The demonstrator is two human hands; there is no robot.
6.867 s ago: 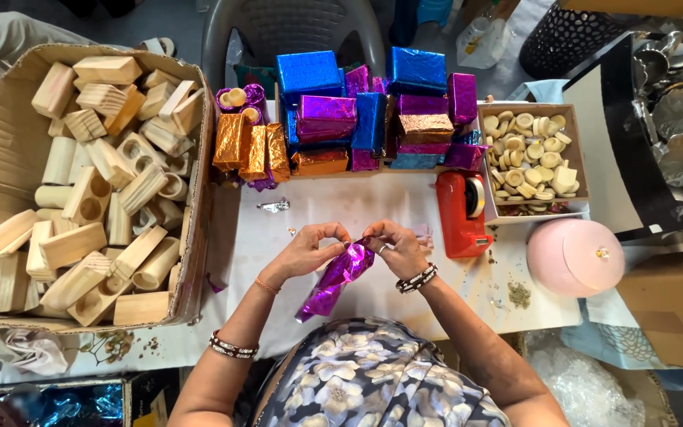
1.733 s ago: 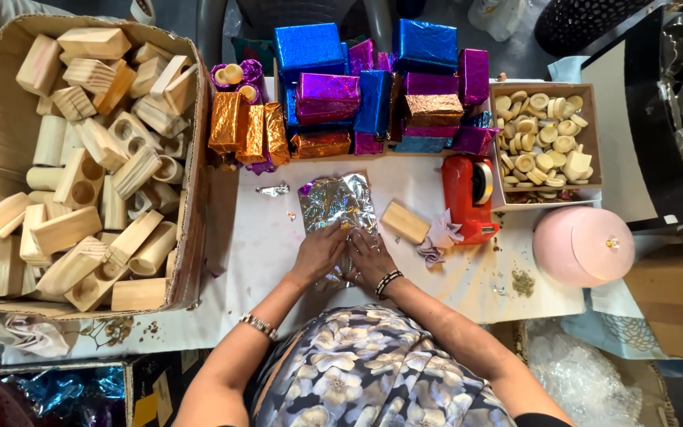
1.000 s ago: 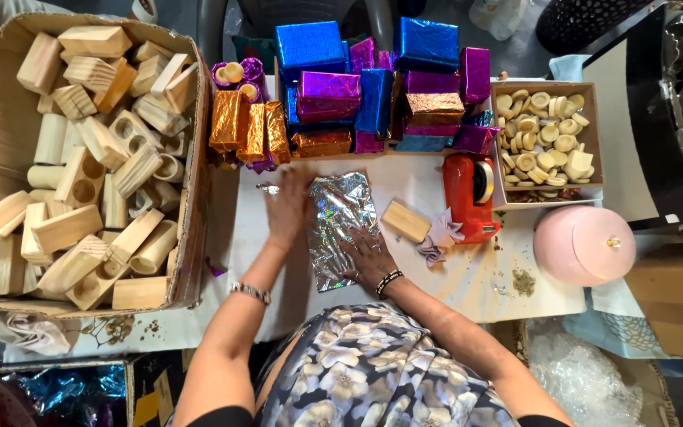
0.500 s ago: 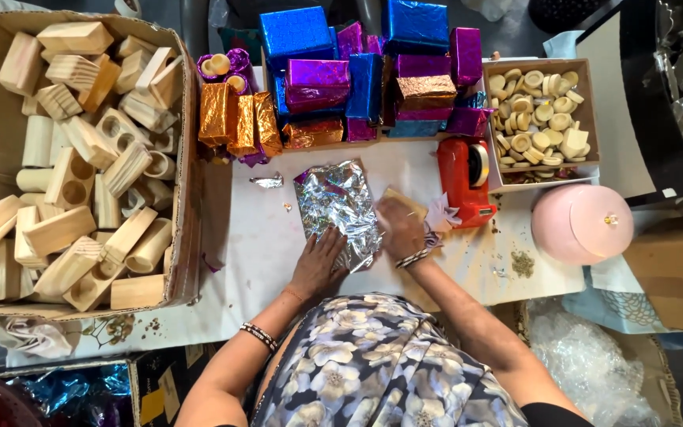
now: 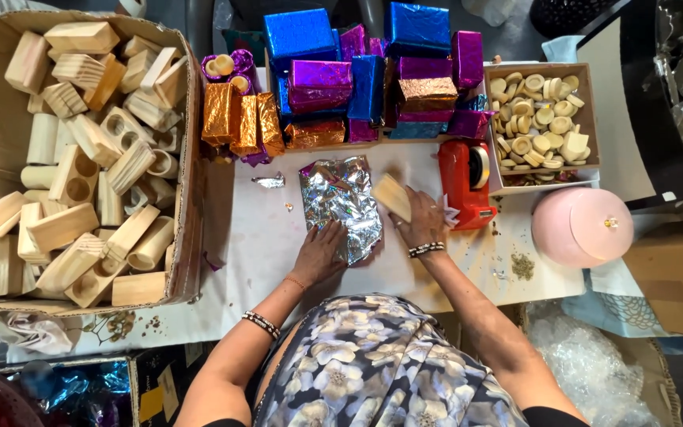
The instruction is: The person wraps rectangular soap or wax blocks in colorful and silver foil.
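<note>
Silver foil sheet (image 5: pixel 341 204), crinkled and shiny side up, lies flat on the white table (image 5: pixel 254 253) just in front of the stacked blue, purple and gold wrapped boxes (image 5: pixel 341 79). Left hand (image 5: pixel 319 255) rests open, palm down, pinning its near corner, while the right hand (image 5: pixel 419 224) grips a small wooden block (image 5: pixel 391 197) at the sheet's right edge, beside the red tape dispenser (image 5: pixel 465 180). To do this well, I judge, keep the left palm pressing so the foil stays smooth, and seat the block squarely at the centre with even margins all round.
</note>
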